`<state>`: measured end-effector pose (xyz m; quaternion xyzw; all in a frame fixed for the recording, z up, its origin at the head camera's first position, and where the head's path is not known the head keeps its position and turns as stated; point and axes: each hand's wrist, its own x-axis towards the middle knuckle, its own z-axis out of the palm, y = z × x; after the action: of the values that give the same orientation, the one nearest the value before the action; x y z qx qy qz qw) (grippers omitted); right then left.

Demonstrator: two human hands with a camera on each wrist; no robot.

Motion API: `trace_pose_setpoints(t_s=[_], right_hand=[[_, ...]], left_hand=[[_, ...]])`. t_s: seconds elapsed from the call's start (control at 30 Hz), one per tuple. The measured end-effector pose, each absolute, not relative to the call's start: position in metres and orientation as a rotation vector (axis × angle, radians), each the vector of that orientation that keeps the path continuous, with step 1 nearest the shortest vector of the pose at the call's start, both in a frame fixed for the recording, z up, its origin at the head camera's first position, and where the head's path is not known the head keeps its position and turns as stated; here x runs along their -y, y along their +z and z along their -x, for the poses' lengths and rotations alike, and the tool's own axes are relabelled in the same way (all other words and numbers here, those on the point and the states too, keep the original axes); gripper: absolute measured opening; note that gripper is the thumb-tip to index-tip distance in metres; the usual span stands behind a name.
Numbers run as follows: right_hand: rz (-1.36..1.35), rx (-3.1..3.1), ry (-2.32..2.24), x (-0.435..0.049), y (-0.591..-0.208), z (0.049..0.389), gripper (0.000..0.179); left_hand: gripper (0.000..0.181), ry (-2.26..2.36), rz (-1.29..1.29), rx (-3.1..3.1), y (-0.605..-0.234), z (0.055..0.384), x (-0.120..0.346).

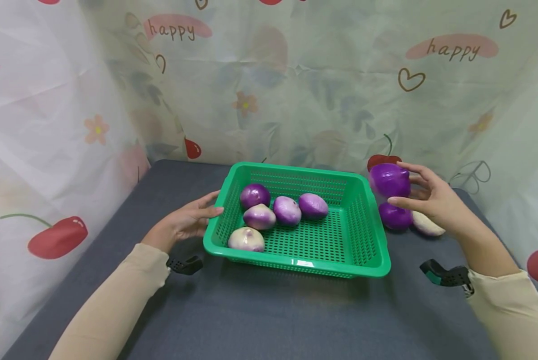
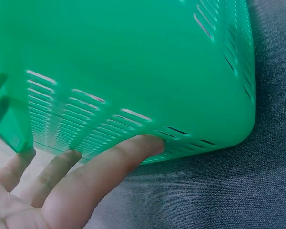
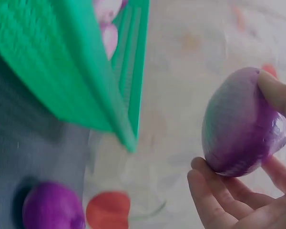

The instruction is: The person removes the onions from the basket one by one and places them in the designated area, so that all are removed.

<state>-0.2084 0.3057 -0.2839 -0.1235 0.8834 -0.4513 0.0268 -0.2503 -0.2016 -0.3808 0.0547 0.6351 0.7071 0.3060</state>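
A green basket [image 1: 302, 270] holds several purple and pale onions, gathered toward its left side. At its left end, my left hand [image 1: 190, 218] touches the rim and outer wall. In the left wrist view its fingers [image 2: 119, 160] lie fairly straight against the slotted side. Beyond the basket's right end, my right hand [image 1: 435, 197] holds a shiny purple onion [image 1: 388, 181] between thumb and fingertips, raised off the table. Under it lie another purple onion [image 1: 395, 217] and a white onion [image 1: 426, 225], partly hidden by that hand.
The dark grey table [image 1: 273, 320] runs under the basket. A printed curtain [image 1: 296, 110] hangs behind it and on both sides. Wrist camera mounts [image 1: 446, 274] sit on both forearms. A thin looped cord pattern [image 1: 473, 172] shows at the right back corner.
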Motion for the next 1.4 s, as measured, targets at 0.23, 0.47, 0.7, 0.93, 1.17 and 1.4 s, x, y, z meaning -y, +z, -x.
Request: trace_pose_setpoints(t_s=[0.23,0.47,0.7,0.93,1.17,1.4], right_hand=[[0.13,-2.877,-1.399,-0.345,-0.296,0.218,0.079],[-0.168,-2.919,-1.434,-0.375,-0.316,0.225,0.082],[-0.54,-2.916,-1.504,-0.408,-0.341,0.228,0.086],[-0.768,-2.855,-1.565,-0.434,-0.367,0.224,0.092],[-0.831,-2.896,-1.439,-0.45,-0.39,0.221,0.092],[-0.839,-2.937,-1.271,-0.454,-0.403,0.22,0.092]], left_hand=[[0.072,1.871,-0.146,-1.687,-0.381,0.25,0.201],[0.07,1.87,-0.158,-1.694,-0.382,0.25,0.201],[0.071,1.874,-0.162,-1.685,-0.382,0.25,0.202],[0.071,1.877,-0.173,-1.688,-0.384,0.251,0.202],[0.07,1.873,-0.169,-1.699,-0.384,0.251,0.203],[0.07,1.87,-0.166,-1.706,-0.383,0.251,0.203]])
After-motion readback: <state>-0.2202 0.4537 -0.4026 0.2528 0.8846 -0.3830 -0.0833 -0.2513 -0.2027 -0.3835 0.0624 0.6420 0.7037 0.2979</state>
